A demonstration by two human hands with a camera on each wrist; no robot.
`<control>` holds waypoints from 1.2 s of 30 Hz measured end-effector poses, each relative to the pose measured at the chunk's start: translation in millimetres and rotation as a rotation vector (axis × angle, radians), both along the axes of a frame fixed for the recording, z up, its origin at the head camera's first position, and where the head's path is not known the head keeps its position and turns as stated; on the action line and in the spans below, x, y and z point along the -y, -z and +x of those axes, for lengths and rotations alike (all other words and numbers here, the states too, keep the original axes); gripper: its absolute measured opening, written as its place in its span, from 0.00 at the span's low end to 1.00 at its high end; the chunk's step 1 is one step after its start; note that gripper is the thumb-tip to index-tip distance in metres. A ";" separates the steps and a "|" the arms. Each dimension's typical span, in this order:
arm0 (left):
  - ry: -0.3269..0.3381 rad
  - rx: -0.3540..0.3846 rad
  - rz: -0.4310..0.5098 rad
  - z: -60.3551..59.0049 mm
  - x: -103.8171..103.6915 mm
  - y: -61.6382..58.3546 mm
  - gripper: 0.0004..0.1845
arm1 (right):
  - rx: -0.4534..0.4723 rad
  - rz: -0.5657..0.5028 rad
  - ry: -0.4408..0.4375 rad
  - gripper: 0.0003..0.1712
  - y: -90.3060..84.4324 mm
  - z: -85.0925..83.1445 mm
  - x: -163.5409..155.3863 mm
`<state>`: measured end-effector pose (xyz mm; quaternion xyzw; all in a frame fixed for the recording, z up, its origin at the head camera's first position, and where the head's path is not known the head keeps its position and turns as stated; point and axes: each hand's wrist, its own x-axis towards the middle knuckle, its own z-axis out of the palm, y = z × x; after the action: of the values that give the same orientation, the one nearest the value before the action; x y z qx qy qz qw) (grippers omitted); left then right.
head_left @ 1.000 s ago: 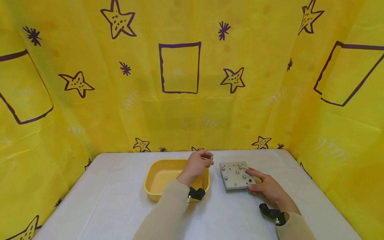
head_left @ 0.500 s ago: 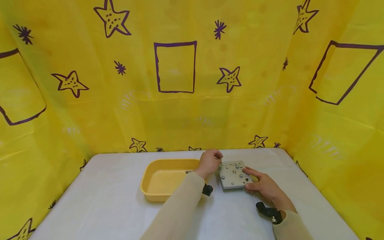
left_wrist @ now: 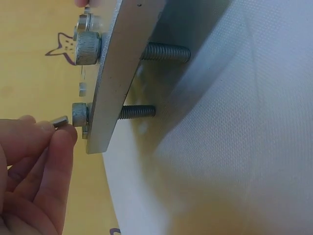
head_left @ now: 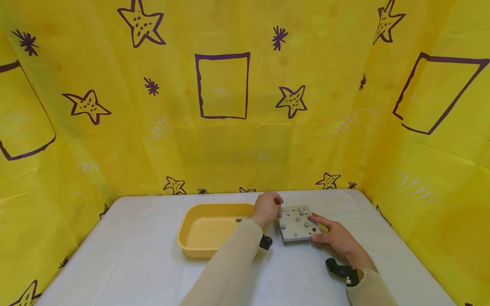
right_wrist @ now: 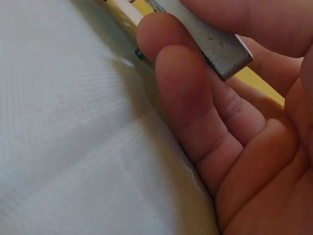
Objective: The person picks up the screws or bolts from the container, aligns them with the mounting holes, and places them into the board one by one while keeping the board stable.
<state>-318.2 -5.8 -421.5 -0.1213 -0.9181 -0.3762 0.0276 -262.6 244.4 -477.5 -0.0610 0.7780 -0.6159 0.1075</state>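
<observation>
Beside the left edge of a square metal plate [head_left: 296,227], my left hand [head_left: 266,209] pinches a short silver rod [left_wrist: 60,121] between thumb and fingers; the hand hides the rest of it. In the left wrist view, the rod's end is close to the knurled head of a socket head screw [left_wrist: 79,114]. A second socket head screw [left_wrist: 88,48] also passes through the plate, its thread coming out underneath. Several screws and holes dot the plate's top. My right hand [head_left: 337,239] grips the plate's right edge, fingers curled beneath it in the right wrist view.
A yellow tray [head_left: 183,238] stands left of the plate, partly behind my left forearm. Small dark pieces [head_left: 239,220] lie in it. White cloth covers the table [head_left: 126,255], and yellow patterned sheeting [head_left: 226,157] rises behind and at both sides.
My left hand has moved right from over the tray to the plate's left edge with the silver rod. My right hand keeps its grip on the plate. The head view has shifted slightly.
</observation>
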 end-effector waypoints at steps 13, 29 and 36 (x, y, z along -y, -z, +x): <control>0.019 0.029 -0.082 -1.7 -2.1 -1.5 0.08 | -0.024 -0.002 -0.011 0.45 2.2 -2.7 -2.4; -0.203 0.346 0.858 52.4 93.1 -34.7 0.29 | -0.080 0.169 0.000 0.45 2.3 -1.4 -2.2; -0.128 0.436 0.458 65.7 132.8 -15.5 0.33 | -0.089 0.192 0.002 0.46 0.4 -0.8 -1.2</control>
<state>-252.5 -138.7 -406.0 0.0296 -0.7998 -0.5875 -0.1194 -263.4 245.6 -477.8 -0.0769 0.8375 -0.5354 0.0778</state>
